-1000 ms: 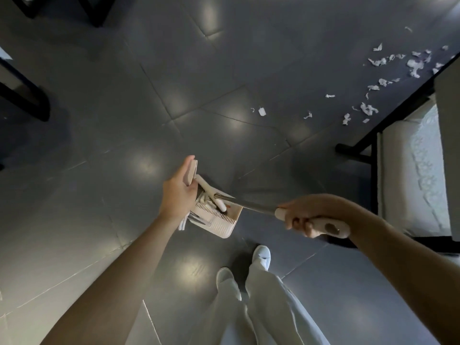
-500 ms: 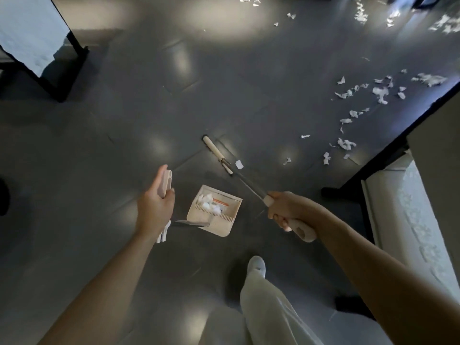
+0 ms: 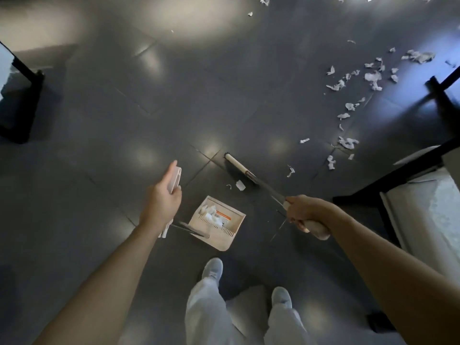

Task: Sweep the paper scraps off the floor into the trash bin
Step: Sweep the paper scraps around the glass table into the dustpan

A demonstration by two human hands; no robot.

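Now: left hand [image 3: 161, 199] grips dustpan [image 3: 224, 235] handle, mouth facing 1 o'clock; right hand [image 3: 305, 215] grips broom [image 3: 239, 168] behind paper scraps [image 3: 240, 185], likely for sweeping in.

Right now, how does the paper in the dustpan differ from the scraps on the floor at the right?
The paper in the dustpan lies bunched in one heap; the floor scraps are scattered apart. The heap sits near the feet; the floor scraps lie mostly beyond the broom head. Both are white torn paper.

Right hand [image 3: 302, 212] grips the broom [image 3: 238, 169]; left hand [image 3: 161, 202] holds the dustpan handle [image 3: 175, 179].
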